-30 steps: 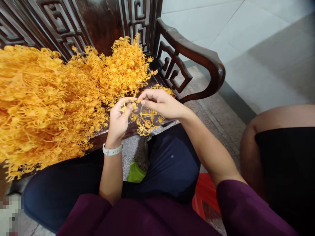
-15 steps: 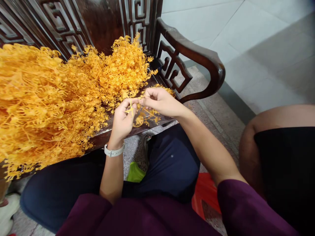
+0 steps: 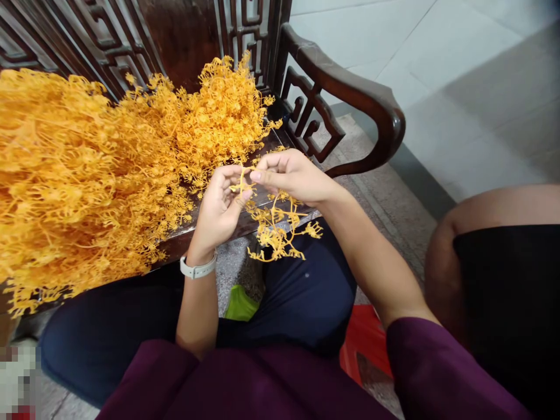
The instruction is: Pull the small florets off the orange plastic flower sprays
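My left hand [image 3: 221, 204], with a pale watch band on its wrist, pinches a thin yellow plastic stem piece [image 3: 242, 182] between thumb and fingers. Close against it, my right hand [image 3: 295, 175] is closed at the fingertips on the same yellow strands. A loose sprig of artificial yellow flowers [image 3: 277, 236] hangs below both hands, over the bench edge and my right knee. Where the sprig joins the strands in my fingers is partly hidden. A large heap of artificial yellow flowers [image 3: 100, 181] lies left of my hands.
The heap rests on a dark wooden bench [image 3: 179, 238] with a carved back and a curved armrest [image 3: 350, 87] at right. A red plastic stool [image 3: 365, 338] stands below my right arm. Another person's leg [image 3: 450, 256] is at the right. Something bright green [image 3: 240, 303] lies on the floor.
The flower sprig now hangs lower and further right, spread out over my knee. My hands stay close together; the left fingers have opened slightly around the stem piece.
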Demonstrator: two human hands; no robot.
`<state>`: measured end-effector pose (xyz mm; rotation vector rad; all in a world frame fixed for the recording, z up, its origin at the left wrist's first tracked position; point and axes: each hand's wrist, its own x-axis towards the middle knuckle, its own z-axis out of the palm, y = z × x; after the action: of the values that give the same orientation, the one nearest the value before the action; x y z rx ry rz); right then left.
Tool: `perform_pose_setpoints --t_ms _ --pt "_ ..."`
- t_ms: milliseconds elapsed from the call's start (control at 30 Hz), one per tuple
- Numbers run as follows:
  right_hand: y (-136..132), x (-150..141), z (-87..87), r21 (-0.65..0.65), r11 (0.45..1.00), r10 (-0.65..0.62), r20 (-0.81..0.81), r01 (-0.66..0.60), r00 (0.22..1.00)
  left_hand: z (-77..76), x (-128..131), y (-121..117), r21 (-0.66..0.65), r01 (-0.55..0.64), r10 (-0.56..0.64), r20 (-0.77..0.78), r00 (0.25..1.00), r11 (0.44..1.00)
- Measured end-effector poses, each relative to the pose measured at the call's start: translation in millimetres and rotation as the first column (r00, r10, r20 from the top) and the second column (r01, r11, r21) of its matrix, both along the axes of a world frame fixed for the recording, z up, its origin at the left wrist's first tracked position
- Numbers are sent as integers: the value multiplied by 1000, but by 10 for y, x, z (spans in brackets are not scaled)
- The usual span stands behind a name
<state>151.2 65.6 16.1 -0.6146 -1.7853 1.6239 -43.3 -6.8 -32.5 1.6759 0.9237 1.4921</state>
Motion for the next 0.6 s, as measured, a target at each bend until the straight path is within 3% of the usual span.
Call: perform_pose_setpoints --t_ms 267,433,600 --pt "-14 -50 -8 122 992 -34 5 33 999 52 -49 -9 -103 -57 44 -118 992 993" --pt "2 -73 -65 276 960 -73 57 55 996 48 -90 -5 -33 -149 128 -348 929 988" --pt "24 -66 -87 279 960 -67 122 31 990 73 -112 -7 29 -197 194 -353 915 980"
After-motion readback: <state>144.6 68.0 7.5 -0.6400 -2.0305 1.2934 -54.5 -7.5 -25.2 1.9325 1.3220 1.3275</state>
